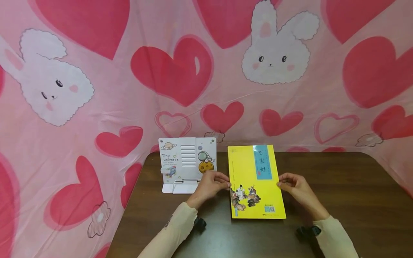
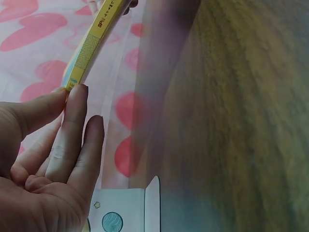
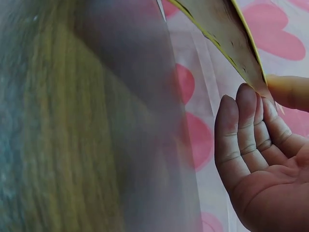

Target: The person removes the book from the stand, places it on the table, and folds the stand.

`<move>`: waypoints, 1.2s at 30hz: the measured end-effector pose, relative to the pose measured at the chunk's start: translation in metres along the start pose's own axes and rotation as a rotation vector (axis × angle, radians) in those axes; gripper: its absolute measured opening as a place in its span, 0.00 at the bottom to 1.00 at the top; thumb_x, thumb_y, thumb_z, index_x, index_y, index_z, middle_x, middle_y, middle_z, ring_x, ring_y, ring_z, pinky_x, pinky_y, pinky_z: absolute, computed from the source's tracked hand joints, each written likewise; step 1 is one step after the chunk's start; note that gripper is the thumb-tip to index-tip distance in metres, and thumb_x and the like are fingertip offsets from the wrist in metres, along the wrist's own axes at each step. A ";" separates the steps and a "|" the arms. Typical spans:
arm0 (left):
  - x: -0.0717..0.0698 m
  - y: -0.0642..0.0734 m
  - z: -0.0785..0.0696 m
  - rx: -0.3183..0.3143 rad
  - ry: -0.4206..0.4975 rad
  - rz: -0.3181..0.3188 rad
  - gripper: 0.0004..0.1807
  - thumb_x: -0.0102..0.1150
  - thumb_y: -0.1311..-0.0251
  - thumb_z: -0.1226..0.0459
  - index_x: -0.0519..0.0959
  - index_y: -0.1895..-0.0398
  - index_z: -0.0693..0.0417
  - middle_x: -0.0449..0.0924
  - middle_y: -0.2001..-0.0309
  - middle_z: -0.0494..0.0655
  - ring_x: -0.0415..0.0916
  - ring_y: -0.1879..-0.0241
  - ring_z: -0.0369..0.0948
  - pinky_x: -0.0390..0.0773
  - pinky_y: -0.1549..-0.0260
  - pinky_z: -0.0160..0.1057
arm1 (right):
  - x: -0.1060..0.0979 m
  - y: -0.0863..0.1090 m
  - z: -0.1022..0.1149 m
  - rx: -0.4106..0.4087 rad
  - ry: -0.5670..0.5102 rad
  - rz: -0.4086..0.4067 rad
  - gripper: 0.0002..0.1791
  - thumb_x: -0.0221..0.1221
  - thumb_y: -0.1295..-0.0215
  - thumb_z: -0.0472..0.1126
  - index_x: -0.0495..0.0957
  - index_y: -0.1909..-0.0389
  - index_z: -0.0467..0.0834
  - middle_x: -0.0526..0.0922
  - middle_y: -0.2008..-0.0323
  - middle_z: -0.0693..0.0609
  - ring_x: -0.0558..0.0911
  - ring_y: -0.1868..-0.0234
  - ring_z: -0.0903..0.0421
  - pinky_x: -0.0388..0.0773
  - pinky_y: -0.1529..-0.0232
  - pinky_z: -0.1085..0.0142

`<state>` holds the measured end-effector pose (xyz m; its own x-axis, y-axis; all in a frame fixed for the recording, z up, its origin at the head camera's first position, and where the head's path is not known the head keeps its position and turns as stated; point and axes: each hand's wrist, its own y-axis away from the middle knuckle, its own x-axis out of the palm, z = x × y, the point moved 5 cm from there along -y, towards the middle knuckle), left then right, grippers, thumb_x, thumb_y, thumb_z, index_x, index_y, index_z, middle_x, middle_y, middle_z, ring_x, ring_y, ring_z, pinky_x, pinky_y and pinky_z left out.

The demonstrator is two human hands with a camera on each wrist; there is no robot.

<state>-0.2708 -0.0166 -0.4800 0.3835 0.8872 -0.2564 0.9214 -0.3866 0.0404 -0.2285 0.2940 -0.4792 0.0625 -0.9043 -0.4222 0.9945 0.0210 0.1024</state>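
A yellow book (image 1: 250, 179) with a blue title panel and small painted figures is held up in front of me, its cover showing in the head view. My left hand (image 1: 212, 184) pinches its left side, thumb and fingertips on the spine (image 2: 87, 50) in the left wrist view. On the opposite side my right hand (image 1: 297, 187) pinches the page edges (image 3: 231, 43) between thumb and fingers. Just left of the book stands a white bookstand (image 1: 188, 161) printed with an astronaut and planets, its wire holder (image 1: 187, 181) at the bottom front.
Everything is over a dark brown wooden table (image 1: 338, 186). Behind and to the left hangs a pink cloth (image 1: 226, 93) with hearts and rabbits, close to the table's back edge. The bookstand is close beside my left hand.
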 end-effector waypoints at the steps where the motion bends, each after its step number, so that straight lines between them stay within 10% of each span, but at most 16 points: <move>1: 0.001 0.000 0.000 -0.005 -0.001 0.003 0.06 0.69 0.37 0.71 0.87 0.59 0.66 0.91 0.64 0.59 0.91 0.65 0.51 0.88 0.60 0.52 | 0.000 0.000 -0.001 0.000 0.005 0.005 0.16 0.61 0.27 0.37 0.76 0.49 0.27 0.84 0.62 0.50 0.81 0.65 0.55 0.81 0.60 0.67; 14: 0.012 -0.003 0.010 -0.040 -0.011 0.023 0.06 0.72 0.40 0.71 0.87 0.63 0.66 0.91 0.66 0.58 0.91 0.68 0.50 0.76 0.74 0.33 | -0.002 0.001 -0.012 0.068 0.049 0.052 0.15 0.61 0.28 0.36 0.76 0.49 0.28 0.85 0.59 0.43 0.82 0.62 0.53 0.84 0.58 0.67; 36: 0.029 -0.004 0.012 -0.065 -0.107 0.090 0.04 0.71 0.40 0.71 0.88 0.64 0.64 0.91 0.69 0.53 0.90 0.71 0.44 0.78 0.75 0.31 | -0.010 0.002 -0.029 0.174 0.086 0.151 0.17 0.64 0.30 0.38 0.76 0.51 0.29 0.86 0.63 0.46 0.83 0.64 0.52 0.88 0.58 0.62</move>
<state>-0.2638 0.0078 -0.4997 0.4587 0.8165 -0.3506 0.8872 -0.4429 0.1295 -0.2249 0.3153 -0.5012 0.2234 -0.8568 -0.4648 0.9444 0.0722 0.3208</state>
